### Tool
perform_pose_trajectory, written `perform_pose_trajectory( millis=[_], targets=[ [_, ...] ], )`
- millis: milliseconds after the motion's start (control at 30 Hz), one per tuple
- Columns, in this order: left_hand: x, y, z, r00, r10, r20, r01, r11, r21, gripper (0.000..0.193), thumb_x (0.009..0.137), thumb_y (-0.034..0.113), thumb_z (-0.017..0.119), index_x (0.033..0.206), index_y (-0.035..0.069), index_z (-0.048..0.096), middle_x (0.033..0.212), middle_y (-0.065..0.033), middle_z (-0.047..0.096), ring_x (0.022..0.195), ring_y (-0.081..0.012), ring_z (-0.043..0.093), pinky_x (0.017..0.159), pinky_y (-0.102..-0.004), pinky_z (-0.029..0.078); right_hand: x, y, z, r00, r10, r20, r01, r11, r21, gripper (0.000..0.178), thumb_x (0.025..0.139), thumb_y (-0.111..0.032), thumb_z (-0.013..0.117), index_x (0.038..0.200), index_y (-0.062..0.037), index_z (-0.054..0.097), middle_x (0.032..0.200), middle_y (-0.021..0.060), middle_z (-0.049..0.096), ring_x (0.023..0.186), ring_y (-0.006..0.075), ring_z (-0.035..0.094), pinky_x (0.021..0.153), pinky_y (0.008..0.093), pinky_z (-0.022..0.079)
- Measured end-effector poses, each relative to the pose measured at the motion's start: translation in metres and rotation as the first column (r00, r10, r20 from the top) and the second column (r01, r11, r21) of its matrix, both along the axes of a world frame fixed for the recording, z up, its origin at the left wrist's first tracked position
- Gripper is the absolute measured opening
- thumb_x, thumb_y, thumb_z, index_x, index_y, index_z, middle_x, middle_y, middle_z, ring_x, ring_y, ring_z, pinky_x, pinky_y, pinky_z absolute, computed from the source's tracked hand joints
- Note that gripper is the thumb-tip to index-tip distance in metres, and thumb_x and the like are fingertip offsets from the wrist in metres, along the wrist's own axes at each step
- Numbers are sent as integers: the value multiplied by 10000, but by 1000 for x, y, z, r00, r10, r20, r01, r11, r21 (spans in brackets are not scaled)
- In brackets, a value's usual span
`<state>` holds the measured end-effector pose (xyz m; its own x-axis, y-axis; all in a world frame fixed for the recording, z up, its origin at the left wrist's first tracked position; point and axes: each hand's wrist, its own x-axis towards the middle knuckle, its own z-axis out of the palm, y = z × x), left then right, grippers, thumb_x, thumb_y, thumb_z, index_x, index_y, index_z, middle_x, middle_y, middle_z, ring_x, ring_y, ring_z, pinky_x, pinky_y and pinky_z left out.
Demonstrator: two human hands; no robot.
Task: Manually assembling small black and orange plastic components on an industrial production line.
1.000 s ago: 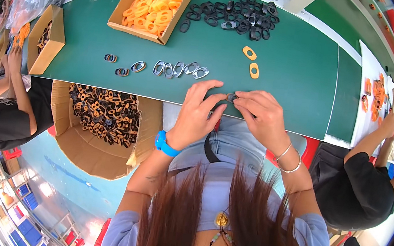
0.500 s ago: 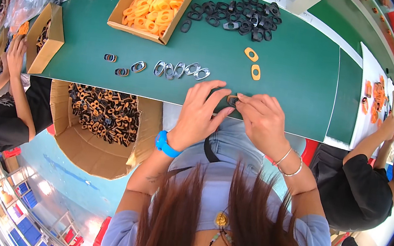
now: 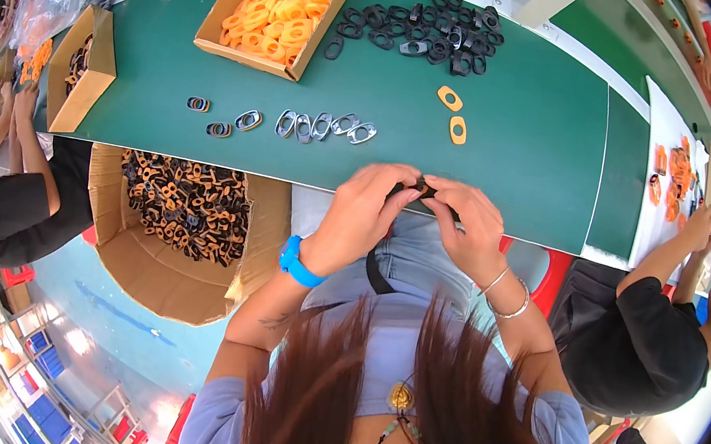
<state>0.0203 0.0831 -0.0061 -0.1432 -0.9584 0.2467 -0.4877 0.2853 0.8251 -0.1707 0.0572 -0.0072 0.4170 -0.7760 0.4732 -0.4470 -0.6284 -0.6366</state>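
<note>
My left hand (image 3: 361, 207) and my right hand (image 3: 471, 222) meet at the table's near edge, fingers closed on a small plastic part (image 3: 420, 183) that looks black from here; the fingertips hide most of it. Beyond them on the green table lie two loose orange oval rings (image 3: 457, 130). To the left is a loose row of several shiny dark oval rings (image 3: 322, 126). Farther left are two small stacks of black-and-orange pieces (image 3: 218, 130).
A cardboard tray of orange rings (image 3: 305, 56) stands at the back, beside a heap of black rings (image 3: 441, 33). Left of my lap is a large carton (image 3: 116, 259) full of black-and-orange parts. Co-workers sit at both sides; a small box (image 3: 92, 88) stands at left.
My right hand has turned and drawn in against my left, fingertips now together over the part. Its orange side, visible before, is now hidden.
</note>
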Motion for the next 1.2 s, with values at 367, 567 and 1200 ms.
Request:
perform_pose_trajectory(
  millis=[367,567,1200],
  targets=[
    [-3,2,5,987,46,-152,-34,996,81,529,771,22,823,1243,3,585,1252,-153,604,1021,-268,652,834,-352,580,-10,-17,26,980,-117,-158,125,991,41,261,811,51,723,1062,-19,711,1025,108,713,924,287,677,774,365,564],
    [2,-11,-4,999,-45,22,46,997,-65,233,809,32,783,1021,8,691,1223,-134,586,1056,-293,601,835,-375,540,-26,-27,34,958,-46,-284,79,991,106,208,827,8,731,1033,-21,726,1036,93,713,948,282,675,811,366,561],
    [10,-5,-10,999,35,-9,-35,997,-70,229,758,13,804,952,14,684,1263,-117,569,1065,-272,587,840,-363,529,4,-20,29,973,89,-214,-68,993,99,180,800,-69,792,969,-36,741,962,70,717,828,245,675,726,348,557]
  ],
)
